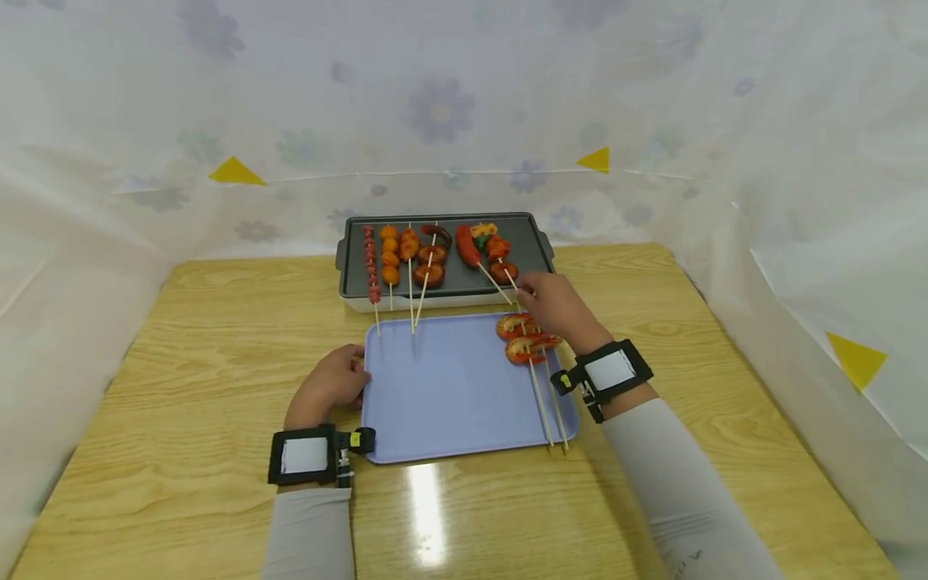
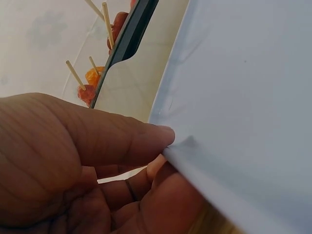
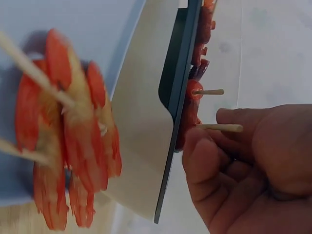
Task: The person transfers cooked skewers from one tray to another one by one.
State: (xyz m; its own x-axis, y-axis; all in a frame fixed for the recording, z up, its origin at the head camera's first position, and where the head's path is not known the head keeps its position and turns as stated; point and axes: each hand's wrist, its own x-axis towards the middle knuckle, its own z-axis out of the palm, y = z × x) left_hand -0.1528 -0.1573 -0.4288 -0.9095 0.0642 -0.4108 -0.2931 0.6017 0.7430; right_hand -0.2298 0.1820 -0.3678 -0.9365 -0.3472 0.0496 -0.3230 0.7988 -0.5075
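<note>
My left hand (image 1: 335, 379) pinches the left edge of a pale lavender tray (image 1: 442, 387), thumb on top and fingers underneath, as the left wrist view shows. At the grill's front right, my right hand (image 1: 554, 302) has thumb and index finger closed around the bare stick of a mixed skewer (image 1: 499, 250) with yellow, green, red and brown pieces. This skewer's food lies on the black grill plate (image 1: 453, 278). Below that hand, two shrimp skewers (image 1: 525, 350) lie along the tray's right side, sticks pointing toward me.
Further left on the grill lie a small red-piece skewer (image 1: 370, 266), an orange-ball skewer (image 1: 389, 254) and several others, including a red sausage skewer (image 1: 467, 246). Several sticks overhang the grill's front edge. The grill stands behind the tray on a wooden table (image 1: 239, 362), with flowered sheeting (image 1: 435, 113) around.
</note>
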